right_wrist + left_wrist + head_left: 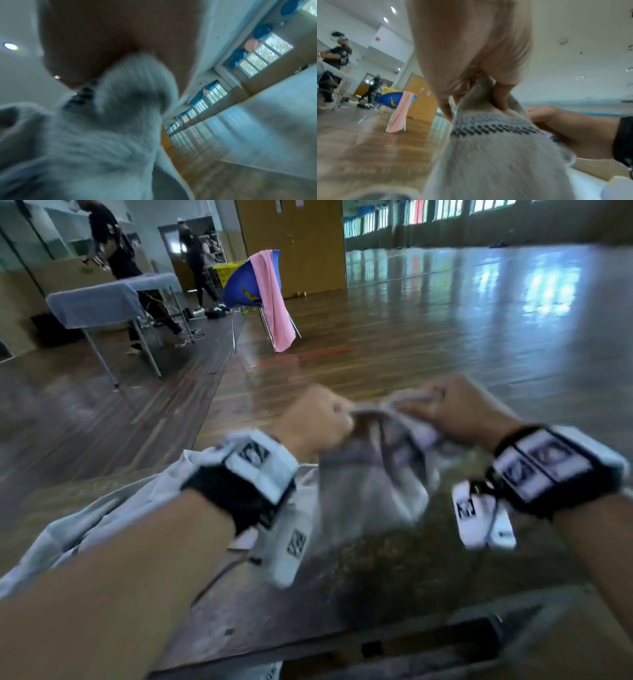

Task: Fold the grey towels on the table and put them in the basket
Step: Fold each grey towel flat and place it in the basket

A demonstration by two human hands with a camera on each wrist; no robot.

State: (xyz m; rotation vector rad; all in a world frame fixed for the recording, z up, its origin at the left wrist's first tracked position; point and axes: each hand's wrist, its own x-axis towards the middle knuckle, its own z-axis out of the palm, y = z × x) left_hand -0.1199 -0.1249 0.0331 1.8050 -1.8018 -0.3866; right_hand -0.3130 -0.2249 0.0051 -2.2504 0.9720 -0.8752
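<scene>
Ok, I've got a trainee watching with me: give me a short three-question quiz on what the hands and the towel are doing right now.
1. True or false: the grey towel lies flat on the table.
2. Which hands grip the towel? A) only the left hand B) only the right hand C) both
3. Fill in: a pink cloth hangs over a blue ____.

Key
1. False: it is held up above the table and hangs from the hands.
2. C: each hand grips its top edge.
3. Chair.
</scene>
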